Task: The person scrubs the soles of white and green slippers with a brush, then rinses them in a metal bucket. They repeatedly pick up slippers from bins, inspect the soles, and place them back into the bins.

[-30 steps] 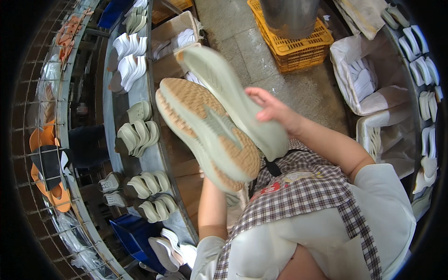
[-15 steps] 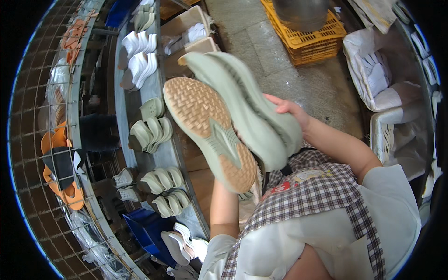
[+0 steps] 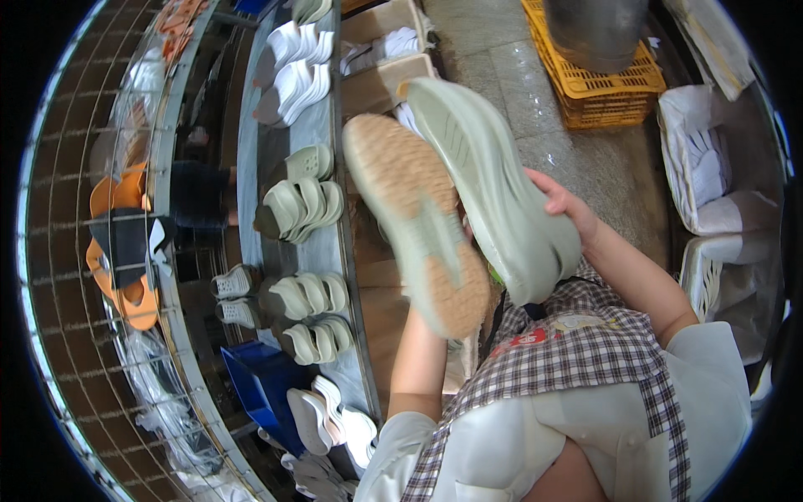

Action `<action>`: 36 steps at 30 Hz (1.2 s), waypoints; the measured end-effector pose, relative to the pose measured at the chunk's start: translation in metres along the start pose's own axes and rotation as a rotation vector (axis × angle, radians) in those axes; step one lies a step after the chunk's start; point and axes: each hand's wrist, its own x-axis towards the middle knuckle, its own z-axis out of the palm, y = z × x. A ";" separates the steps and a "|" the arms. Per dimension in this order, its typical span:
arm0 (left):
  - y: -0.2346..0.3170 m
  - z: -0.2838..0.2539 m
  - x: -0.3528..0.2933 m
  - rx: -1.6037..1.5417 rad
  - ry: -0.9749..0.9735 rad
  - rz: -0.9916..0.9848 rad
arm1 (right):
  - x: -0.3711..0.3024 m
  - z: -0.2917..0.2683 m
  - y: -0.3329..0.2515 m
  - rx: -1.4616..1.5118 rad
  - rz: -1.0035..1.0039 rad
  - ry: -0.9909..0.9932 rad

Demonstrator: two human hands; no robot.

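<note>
Two pale green foam shoe soles are held up side by side in front of my chest. The left shoe sole [image 3: 414, 226] shows its underside, with tan textured patches at toe and heel. The right shoe sole [image 3: 510, 201] is tilted, with its wavy side wall and part of its inner face showing. My right hand [image 3: 565, 209] grips its outer edge, thumb and fingers partly visible. My left forearm [image 3: 421, 360] rises behind the left sole. That sole covers most of my left hand, which holds it from behind; a bit of finger shows between the soles.
A metal rack shelf [image 3: 355, 301] at left carries groups of green and white soles. Beside it stand cardboard boxes [image 3: 381, 88] and a blue bin [image 3: 259, 393]. A yellow crate [image 3: 615, 92] bears a dark drum. Lined bins [image 3: 669, 180] with white pieces stand at right.
The view has shifted, so the surroundings sit further right. The right sole has turned, bringing more of its inner face into view. Both soles remain in my hands.
</note>
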 end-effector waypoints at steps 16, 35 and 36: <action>0.007 -0.035 -0.011 0.633 0.453 0.011 | 0.053 -0.014 0.050 -0.461 0.103 0.008; 0.304 -0.234 -0.049 0.071 1.182 0.111 | -0.006 -0.086 0.031 -0.152 0.326 0.146; 0.309 -0.238 -0.052 0.146 1.123 0.060 | -0.010 -0.087 0.030 -0.163 0.322 0.172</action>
